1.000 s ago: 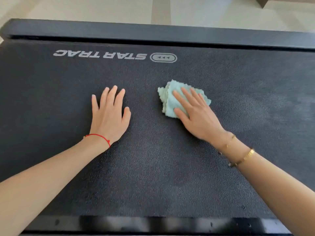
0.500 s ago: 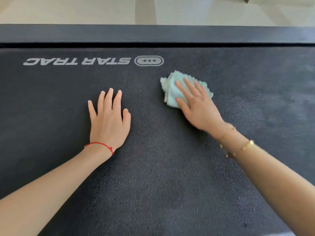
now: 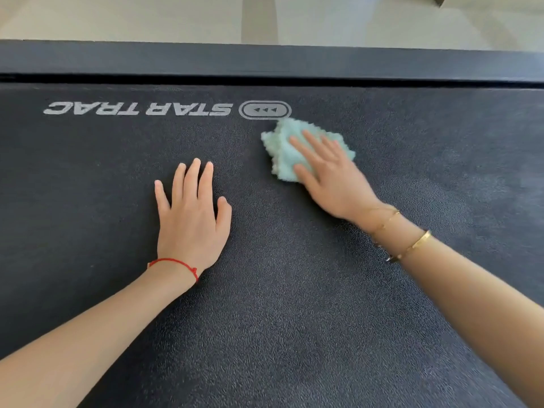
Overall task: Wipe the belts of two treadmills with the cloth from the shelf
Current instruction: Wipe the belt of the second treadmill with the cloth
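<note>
A dark textured treadmill belt (image 3: 294, 304) fills most of the view, with a silver STAR TRAC logo (image 3: 164, 108) printed near its far edge. My right hand (image 3: 329, 175) presses flat, fingers straight, on a crumpled light-green cloth (image 3: 282, 151) just below the logo's oval badge. My left hand (image 3: 191, 219) rests flat on the belt, fingers spread, to the left of the cloth and apart from it.
The treadmill's black side rail (image 3: 265, 60) runs along the far edge of the belt. Beyond it lies pale tiled floor (image 3: 117, 16). A brown object's corner (image 3: 441, 0) shows at the top right.
My right hand has pushed the cloth farther away across the belt, up close to the logo badge. My left hand has stayed planted on the belt.
</note>
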A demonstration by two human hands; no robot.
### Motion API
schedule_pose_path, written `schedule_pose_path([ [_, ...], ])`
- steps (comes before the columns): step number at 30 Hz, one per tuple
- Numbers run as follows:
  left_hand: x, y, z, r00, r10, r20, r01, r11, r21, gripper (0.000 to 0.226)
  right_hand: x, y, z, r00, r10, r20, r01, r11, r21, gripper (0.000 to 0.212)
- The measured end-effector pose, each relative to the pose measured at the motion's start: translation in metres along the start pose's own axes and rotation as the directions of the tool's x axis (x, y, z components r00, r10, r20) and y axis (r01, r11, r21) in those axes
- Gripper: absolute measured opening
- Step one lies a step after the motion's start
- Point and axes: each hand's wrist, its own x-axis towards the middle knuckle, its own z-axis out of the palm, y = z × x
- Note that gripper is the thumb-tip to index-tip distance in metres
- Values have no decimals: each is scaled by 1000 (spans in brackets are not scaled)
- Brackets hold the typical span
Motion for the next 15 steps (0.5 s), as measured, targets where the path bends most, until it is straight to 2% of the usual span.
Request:
schedule_pose_path([
  [4, 0, 1, 1, 1000, 2, -4, -2, 1000, 15, 69, 59, 40, -6, 975, 222, -6, -222, 974, -45, 55],
  [7, -1, 1, 1, 1000, -5, -12, 5, 1000, 12, 69, 114, 27, -3, 957, 289, 34, -287, 956, -63, 55],
  [10, 0, 1, 2, 1000, -11, -23, 11, 1000, 4, 68, 129, -8, 7, 981, 172, 89, -165, 983, -74, 55],
  [12, 0, 1, 2, 1000, -11, -25, 11, 1000, -2, 68, 110, -34, 14, 994, 13, 110, -6, 998, -66, 53],
  [15, 0, 1, 2, 1000, -14, -28, 14, 1000, 2, 67, 69, -39, 18, 974, -195, 117, 193, 981, 24, 51],
])
